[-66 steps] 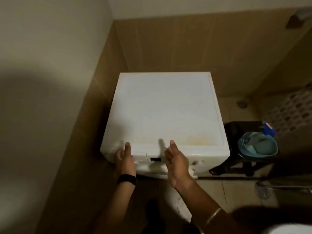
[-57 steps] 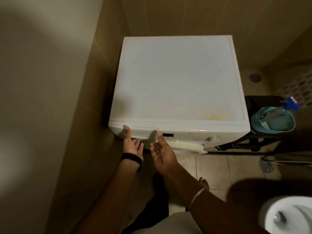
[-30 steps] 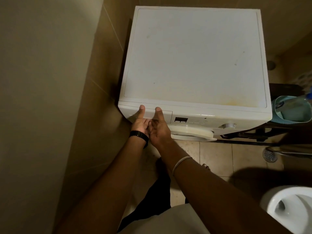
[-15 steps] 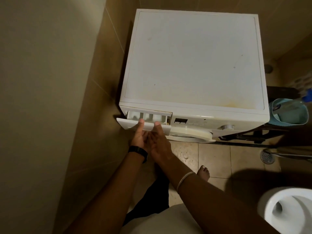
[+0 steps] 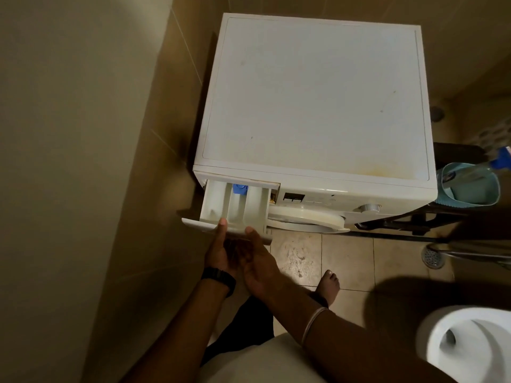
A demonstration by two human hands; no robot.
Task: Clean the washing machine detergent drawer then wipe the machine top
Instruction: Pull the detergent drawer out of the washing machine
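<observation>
The white plastic detergent drawer (image 5: 235,205) now stands far further out than half a second ago, compartments exposed just beyond both hands. Left hand (image 5: 221,251) and right hand (image 5: 258,261), side by side, grip its front panel from beneath. Cleaning can likely begin; the machine's white top (image 5: 315,98), beyond them, awaits wiping.

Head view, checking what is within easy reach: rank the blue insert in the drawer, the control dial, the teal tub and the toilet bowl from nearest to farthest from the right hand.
From the right hand:
1. Blue insert, straight ahead at the back of the open drawer.
2. Control dial, to the right on the machine's front.
3. Toilet bowl at lower right and teal tub beside the machine's right side: too close to call.
</observation>
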